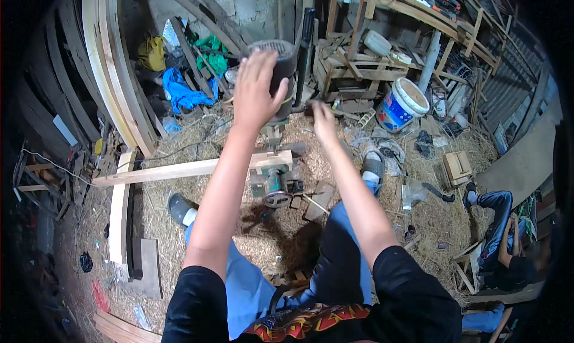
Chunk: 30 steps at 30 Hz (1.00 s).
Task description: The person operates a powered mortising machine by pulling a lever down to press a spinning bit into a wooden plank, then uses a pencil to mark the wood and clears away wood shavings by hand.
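Fingers of the left hand [256, 95] lie open over the motor housing [286, 62]; the right hand [324, 123] blurs, grip unclear. Timber [197, 170] should sit firmly in the vise [275, 183].

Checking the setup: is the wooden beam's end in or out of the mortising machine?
In: the wooden beam has its right end beneath the motor, just beyond the handwheel. Clamp tightness: cannot tell.

A woodworking workshop is filling the frame: planks [100, 62] are leaning at upper left, shavings [427, 229] are carpeting the middle, a machine [281, 111] is standing at centre, tools [443, 5] are lying at upper right.
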### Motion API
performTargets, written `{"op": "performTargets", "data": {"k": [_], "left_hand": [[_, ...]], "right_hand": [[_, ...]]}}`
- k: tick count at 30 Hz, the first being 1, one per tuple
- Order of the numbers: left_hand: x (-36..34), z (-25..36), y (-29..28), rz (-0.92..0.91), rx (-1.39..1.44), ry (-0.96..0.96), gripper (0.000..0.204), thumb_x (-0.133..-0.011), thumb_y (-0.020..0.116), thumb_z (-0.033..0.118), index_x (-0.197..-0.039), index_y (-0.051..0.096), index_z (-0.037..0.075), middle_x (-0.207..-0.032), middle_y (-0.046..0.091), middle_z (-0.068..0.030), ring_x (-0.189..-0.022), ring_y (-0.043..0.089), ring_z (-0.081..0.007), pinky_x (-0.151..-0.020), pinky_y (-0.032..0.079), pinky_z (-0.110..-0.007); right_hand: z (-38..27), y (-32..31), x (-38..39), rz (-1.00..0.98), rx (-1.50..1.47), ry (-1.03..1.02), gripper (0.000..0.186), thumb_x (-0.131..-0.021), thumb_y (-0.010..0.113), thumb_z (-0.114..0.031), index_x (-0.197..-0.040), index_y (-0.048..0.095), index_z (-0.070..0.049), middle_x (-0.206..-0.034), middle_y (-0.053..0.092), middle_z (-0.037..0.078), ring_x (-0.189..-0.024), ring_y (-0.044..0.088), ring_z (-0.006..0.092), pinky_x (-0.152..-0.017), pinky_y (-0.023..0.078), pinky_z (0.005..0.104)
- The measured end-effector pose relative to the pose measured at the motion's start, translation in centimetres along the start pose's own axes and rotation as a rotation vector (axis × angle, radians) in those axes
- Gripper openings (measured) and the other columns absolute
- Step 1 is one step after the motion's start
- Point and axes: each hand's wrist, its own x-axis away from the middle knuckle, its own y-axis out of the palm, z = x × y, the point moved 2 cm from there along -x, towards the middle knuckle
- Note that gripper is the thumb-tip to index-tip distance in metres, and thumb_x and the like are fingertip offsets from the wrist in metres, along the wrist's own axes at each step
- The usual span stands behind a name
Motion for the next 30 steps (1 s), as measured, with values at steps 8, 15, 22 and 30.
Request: {"op": "performTargets", "data": {"k": [8, 15, 22, 30], "left_hand": [[0.7, 0.5, 2.7, 0.163, 0.023, -0.050, 0.053, -0.082, 0.063, 0.011, -0.133, 0.055, 0.005, -0.133, 0.055, -0.0159, -0.134, 0.046, -0.0378, -0.118, 0.029, -0.056], [0.4, 0.5, 2.6, 0.096, 0.054, -0.029, 0.056, -0.081, 0.061, 0.007, -0.137, 0.054, 0.005, -0.137, 0.054, -0.0176, -0.137, 0.044, -0.0397, -0.119, 0.028, -0.055], [1.1, 0.9, 3.2, 0.123, 0.067, -0.055, 0.059, -0.080, 0.062, 0.006, -0.138, 0.052, 0.004, -0.138, 0.053, -0.0186, -0.138, 0.042, -0.0409, -0.121, 0.024, -0.054], [6.1, 3.3, 1.9, -0.009, 0.080, -0.097, 0.060, -0.085, 0.065, 0.006, -0.143, 0.049, 0.005, -0.153, 0.042, -0.0226, -0.143, 0.038, -0.0443, -0.119, 0.028, -0.051]], "right_hand": [[-16.2, 3.6, -18.8, 0.349, -0.143, -0.280, 0.049, -0.097, 0.061, -0.044, -0.105, 0.066, 0.004, -0.099, 0.069, 0.019, -0.096, 0.065, 0.0323, -0.092, 0.047, 0.0408], [-18.3, 5.1, -22.7, -0.346, -0.415, 0.026, 0.037, -0.094, 0.043, -0.021, -0.098, 0.072, 0.000, -0.092, 0.074, 0.013, -0.086, 0.071, 0.0259, -0.073, 0.055, 0.0373], [-19.7, 1.3, -12.5, -0.596, -0.516, -0.091, 0.039, -0.097, 0.045, -0.024, -0.077, 0.064, 0.004, -0.052, 0.047, 0.003, -0.041, 0.041, 0.0128, -0.044, 0.033, 0.0286], [-17.6, -1.6, -1.9, -0.402, -0.545, -0.310, 0.031, -0.096, 0.058, -0.007, -0.066, 0.055, -0.002, -0.057, 0.046, -0.003, -0.051, 0.039, 0.0048, -0.048, 0.027, 0.0260]]}}
